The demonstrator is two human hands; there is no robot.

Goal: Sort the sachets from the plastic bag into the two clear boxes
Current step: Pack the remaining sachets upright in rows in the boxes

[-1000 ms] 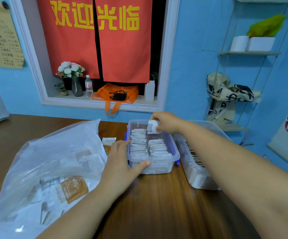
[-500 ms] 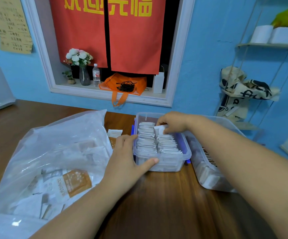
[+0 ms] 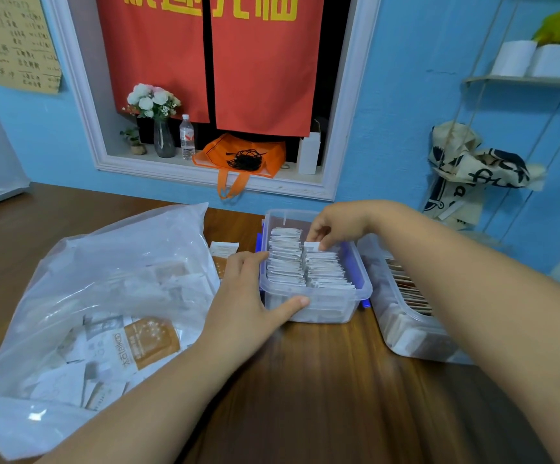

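Sachets (image 3: pixel 305 269) fill one box (image 3: pixel 325 311); right hand (image 3: pixel 342 226) pinches another sachet (image 3: pixel 311 245); left hand (image 3: pixel 248 299) braces it, fingers straight; bag (image 3: pixel 104 262) at nine o'clock holds plenty.

White sachets (image 3: pixel 308 262), clear box (image 3: pixel 325 304) (blue clips), brown table (image 3: pixel 305 396)

right box (image 3: pixel 406 336) behind forearm (image 3: pixel 472 296), banner (image 3: pixel 158 61) cropped
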